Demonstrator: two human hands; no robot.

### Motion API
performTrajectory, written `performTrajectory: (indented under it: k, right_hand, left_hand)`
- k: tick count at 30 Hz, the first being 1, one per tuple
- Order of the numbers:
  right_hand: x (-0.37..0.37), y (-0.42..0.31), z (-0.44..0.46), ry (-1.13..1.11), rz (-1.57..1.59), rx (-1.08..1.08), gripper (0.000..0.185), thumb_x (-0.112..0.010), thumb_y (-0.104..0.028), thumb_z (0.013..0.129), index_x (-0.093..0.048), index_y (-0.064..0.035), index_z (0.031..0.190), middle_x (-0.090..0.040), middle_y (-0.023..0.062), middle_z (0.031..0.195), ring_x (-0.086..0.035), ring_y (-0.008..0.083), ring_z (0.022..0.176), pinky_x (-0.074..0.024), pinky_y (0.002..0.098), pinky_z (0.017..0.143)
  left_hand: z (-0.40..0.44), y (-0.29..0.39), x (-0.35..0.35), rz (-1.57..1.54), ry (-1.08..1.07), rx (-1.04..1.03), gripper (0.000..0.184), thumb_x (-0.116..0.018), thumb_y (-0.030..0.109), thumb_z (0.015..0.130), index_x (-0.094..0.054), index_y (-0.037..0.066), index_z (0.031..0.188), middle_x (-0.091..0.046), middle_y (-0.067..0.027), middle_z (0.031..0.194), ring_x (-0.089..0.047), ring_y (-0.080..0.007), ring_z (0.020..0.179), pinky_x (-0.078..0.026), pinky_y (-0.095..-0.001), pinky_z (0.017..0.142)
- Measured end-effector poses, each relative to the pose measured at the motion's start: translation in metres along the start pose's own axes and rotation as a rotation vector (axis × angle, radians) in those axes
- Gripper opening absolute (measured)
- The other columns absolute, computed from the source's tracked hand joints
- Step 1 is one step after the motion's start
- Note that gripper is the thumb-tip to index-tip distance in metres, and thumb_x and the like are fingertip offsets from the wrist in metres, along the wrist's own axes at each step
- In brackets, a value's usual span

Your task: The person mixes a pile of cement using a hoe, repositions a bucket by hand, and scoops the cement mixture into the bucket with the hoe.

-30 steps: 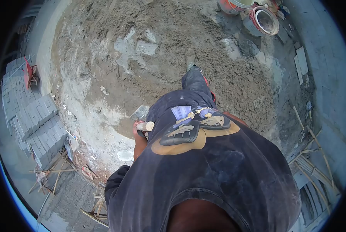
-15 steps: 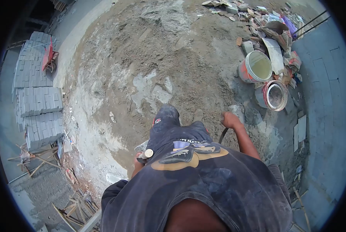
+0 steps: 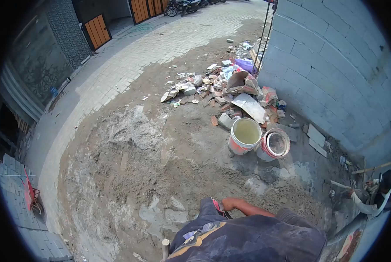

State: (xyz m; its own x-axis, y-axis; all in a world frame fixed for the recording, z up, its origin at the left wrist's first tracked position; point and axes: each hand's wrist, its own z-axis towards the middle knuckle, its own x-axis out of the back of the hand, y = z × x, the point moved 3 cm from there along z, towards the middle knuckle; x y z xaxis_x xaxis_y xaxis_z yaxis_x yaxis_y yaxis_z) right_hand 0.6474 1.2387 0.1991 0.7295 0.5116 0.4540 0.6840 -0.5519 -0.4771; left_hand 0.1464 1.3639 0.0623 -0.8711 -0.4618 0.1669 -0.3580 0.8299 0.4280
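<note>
Right-hand grip [image 3: 228, 204] hovers at the worker's trouser leg [image 3: 209, 209], too obscured to tell whether it is clenched or holding anything; the left hand is hidden. A pale wooden handle [image 3: 165, 249] stands beside the dark shirt [image 3: 252, 240], with two buckets [image 3: 242, 146] beyond on gritty ground [image 3: 130, 174].

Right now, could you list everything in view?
Buckets: two, white and red, right of centre.
Rubble pile: one, mixed colours, beyond the buckets.
Block wall: one, grey, right.
Wheelbarrow: one, red, left.
Block stacks: uncountable, grey, lower left.
Gates: at least two, orange, upper left.
Motorbikes: several, dark, top.
Paving: one, pale, upper left.
Sandy ground: one, brown, centre.
Co-worker: one, pale sleeve, right.
Handle: one, pale, bottom.
Shirt: one, dark, bottom.
Right hand: one, bare, by the knee.
</note>
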Motion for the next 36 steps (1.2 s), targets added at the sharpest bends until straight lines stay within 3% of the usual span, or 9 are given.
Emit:
performTrajectory:
  k: [8,12,14,15,17,19,23,27,36]
  right_hand:
    - [0.067,-0.078,0.063,0.200,0.371,0.161,0.035,-0.064,-0.029,0.082,-0.065,-0.0014,0.103,-0.068,0.0187,0.088,-0.065,0.0357,0.087,-0.0491,0.0454,0.078]
    - [0.121,-0.158,0.128,0.412,0.356,0.320,0.046,-0.059,-0.042,0.088,-0.062,-0.0005,0.109,-0.065,0.0226,0.103,-0.063,0.0369,0.095,-0.0481,0.0439,0.083]
    - [0.131,-0.200,0.184,0.336,0.326,0.437,0.050,-0.057,-0.045,0.088,-0.061,-0.0013,0.111,-0.064,0.0238,0.105,-0.062,0.0388,0.100,-0.0470,0.0448,0.086]
    - [0.138,-0.223,0.209,0.033,0.348,0.389,0.056,-0.056,-0.047,0.090,-0.056,0.0001,0.121,-0.057,0.0273,0.117,-0.055,0.0375,0.113,-0.0427,0.0448,0.094]
    - [0.141,-0.261,0.232,0.172,0.261,0.507,0.054,-0.056,-0.041,0.090,-0.051,-0.0002,0.125,-0.061,0.0267,0.109,-0.059,0.0404,0.105,-0.0460,0.0483,0.088]
    - [0.164,-0.294,0.236,-0.137,0.020,0.450,0.050,-0.056,-0.033,0.088,-0.049,0.0006,0.123,-0.064,0.0251,0.099,-0.063,0.0432,0.092,-0.0494,0.0505,0.077]
    - [0.198,-0.299,0.243,-0.007,0.091,0.371,0.038,-0.057,-0.019,0.086,-0.045,-0.0010,0.118,-0.065,0.0226,0.089,-0.065,0.0434,0.086,-0.0498,0.0505,0.068]
    - [0.211,-0.308,0.264,0.089,0.134,0.374,0.029,-0.047,-0.024,0.092,-0.048,-0.0046,0.113,-0.064,0.0239,0.091,-0.065,0.0407,0.091,-0.0494,0.0523,0.074]
    - [0.279,-0.374,0.379,0.607,0.260,0.388,0.045,-0.068,-0.023,0.079,-0.049,-0.0049,0.116,-0.056,0.0166,0.104,-0.057,0.0362,0.102,-0.0452,0.0456,0.087]
  left_hand:
    - [0.034,0.115,-0.103,0.054,-0.021,-0.098,0.015,-0.050,0.025,0.084,-0.042,0.012,0.080,-0.045,-0.0032,0.069,-0.050,-0.0223,0.063,-0.044,-0.0349,0.060]
    - [0.062,0.176,-0.169,0.059,-0.040,-0.135,0.015,-0.050,0.025,0.084,-0.042,0.012,0.080,-0.045,-0.0032,0.069,-0.050,-0.0223,0.062,-0.044,-0.0345,0.059]
    - [0.074,0.214,-0.210,0.055,-0.042,-0.159,0.015,-0.050,0.025,0.084,-0.042,0.012,0.080,-0.045,-0.0032,0.069,-0.050,-0.0223,0.062,-0.043,-0.0343,0.058]
    - [0.076,0.231,-0.237,0.048,-0.054,-0.168,0.015,-0.050,0.025,0.084,-0.042,0.012,0.080,-0.045,-0.0031,0.069,-0.049,-0.0223,0.062,-0.043,-0.0343,0.058]
    - [0.078,0.266,-0.275,0.037,-0.068,-0.197,0.015,-0.050,0.025,0.084,-0.042,0.012,0.080,-0.045,-0.0031,0.068,-0.049,-0.0223,0.062,-0.043,-0.0341,0.058]
    - [0.087,0.298,-0.325,0.018,-0.115,-0.226,0.015,-0.050,0.025,0.084,-0.042,0.012,0.080,-0.045,-0.0031,0.068,-0.049,-0.0223,0.061,-0.043,-0.0339,0.057]
    - [0.022,0.349,-0.422,-0.071,-0.118,-0.192,0.016,-0.051,0.022,0.084,-0.036,0.015,0.081,-0.032,-0.0001,0.062,-0.040,-0.0173,0.056,-0.037,-0.0354,0.053]
    - [0.008,0.402,-0.498,0.007,-0.316,-0.293,0.012,-0.050,0.016,0.082,-0.038,0.013,0.079,-0.034,0.0009,0.059,-0.035,-0.0146,0.045,-0.036,-0.0331,0.046]
    - [-0.052,0.561,-0.644,0.149,-0.432,-0.554,0.010,-0.058,0.012,0.079,-0.049,0.008,0.078,-0.045,-0.0022,0.065,-0.045,-0.0140,0.047,-0.043,-0.0297,0.044]
